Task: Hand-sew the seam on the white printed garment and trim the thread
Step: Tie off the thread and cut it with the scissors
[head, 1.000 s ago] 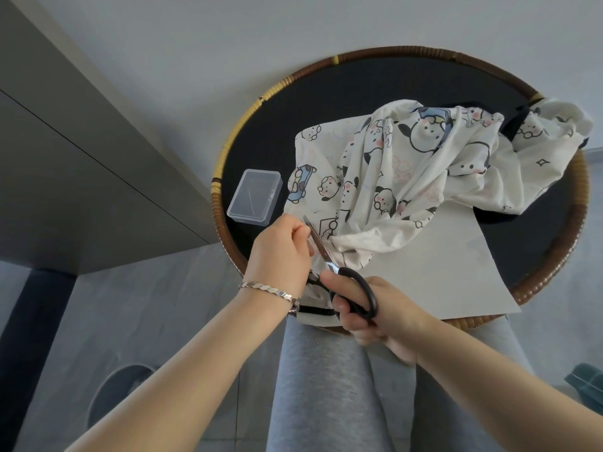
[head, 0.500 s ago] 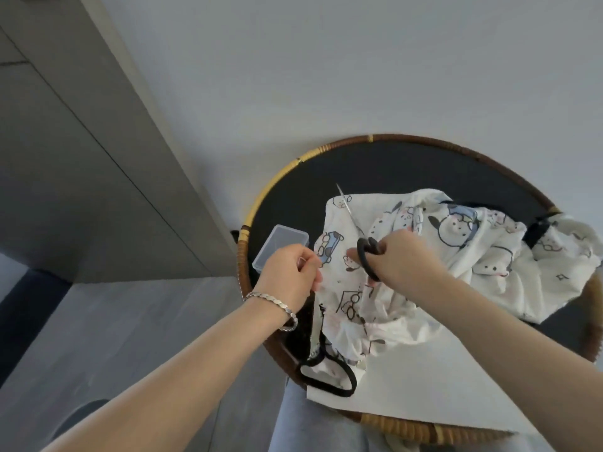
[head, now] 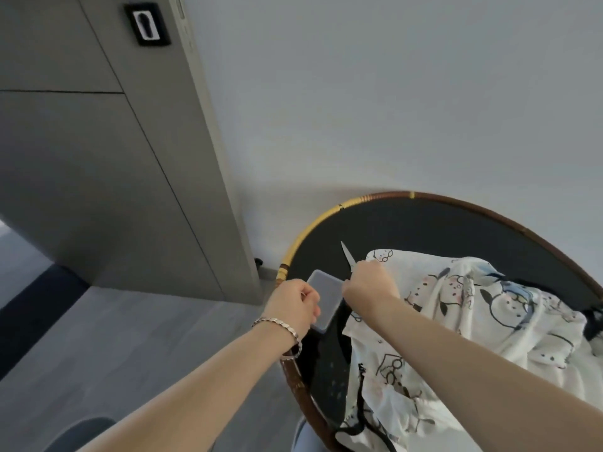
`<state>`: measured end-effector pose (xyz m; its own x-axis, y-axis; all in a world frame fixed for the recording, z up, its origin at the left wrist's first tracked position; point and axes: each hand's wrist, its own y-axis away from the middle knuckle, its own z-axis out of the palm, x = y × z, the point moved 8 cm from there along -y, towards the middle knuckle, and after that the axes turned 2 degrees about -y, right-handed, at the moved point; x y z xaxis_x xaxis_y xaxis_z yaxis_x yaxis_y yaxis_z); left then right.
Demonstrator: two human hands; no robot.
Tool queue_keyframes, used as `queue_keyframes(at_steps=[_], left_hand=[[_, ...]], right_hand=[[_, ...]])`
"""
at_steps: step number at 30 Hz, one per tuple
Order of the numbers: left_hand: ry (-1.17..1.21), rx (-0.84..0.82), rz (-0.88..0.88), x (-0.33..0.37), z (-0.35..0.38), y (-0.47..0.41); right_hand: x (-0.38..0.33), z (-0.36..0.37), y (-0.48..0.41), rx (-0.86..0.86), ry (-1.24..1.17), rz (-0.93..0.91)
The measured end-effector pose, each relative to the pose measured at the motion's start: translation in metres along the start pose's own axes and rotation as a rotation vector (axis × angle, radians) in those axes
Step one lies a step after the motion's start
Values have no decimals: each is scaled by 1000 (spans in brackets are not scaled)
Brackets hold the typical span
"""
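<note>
The white printed garment [head: 456, 321] lies crumpled on the right half of a round black table with a rattan rim [head: 313, 233]. My right hand [head: 370, 283] grips the scissors [head: 347, 254]; only the blade tips stick out past my fist, pointing up and left over the black tabletop. My left hand [head: 295, 303] is curled at the near left edge of a small clear plastic box [head: 323, 298] and touches it. The box lies at the table's left edge, between my two hands. No needle or thread can be made out.
A grey cabinet panel [head: 107, 177] stands to the left, with a white wall behind the table. Grey floor lies below left. A black strap [head: 362, 415] trails off the garment near the table's front edge.
The head has tilted up. My right hand carried the scissors from the garment's near hem up and left, over the tabletop. My left hand went from the hem to the clear box.
</note>
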<state>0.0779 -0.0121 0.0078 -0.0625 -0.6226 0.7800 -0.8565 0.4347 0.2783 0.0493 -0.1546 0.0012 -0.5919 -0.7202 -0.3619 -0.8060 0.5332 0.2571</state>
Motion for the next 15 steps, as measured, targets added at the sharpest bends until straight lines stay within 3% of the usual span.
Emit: queue_keyframes(at_steps=[5, 9, 15], left_hand=[[61, 63, -44, -30, -33, 10], [50, 231, -119, -107, -86, 30], [-141, 349, -467, -275, -137, 87]], right_hand=[[-46, 8, 27, -71, 83, -128], [-107, 58, 57, -192, 124, -293], [-176, 163, 106, -424, 213, -449]])
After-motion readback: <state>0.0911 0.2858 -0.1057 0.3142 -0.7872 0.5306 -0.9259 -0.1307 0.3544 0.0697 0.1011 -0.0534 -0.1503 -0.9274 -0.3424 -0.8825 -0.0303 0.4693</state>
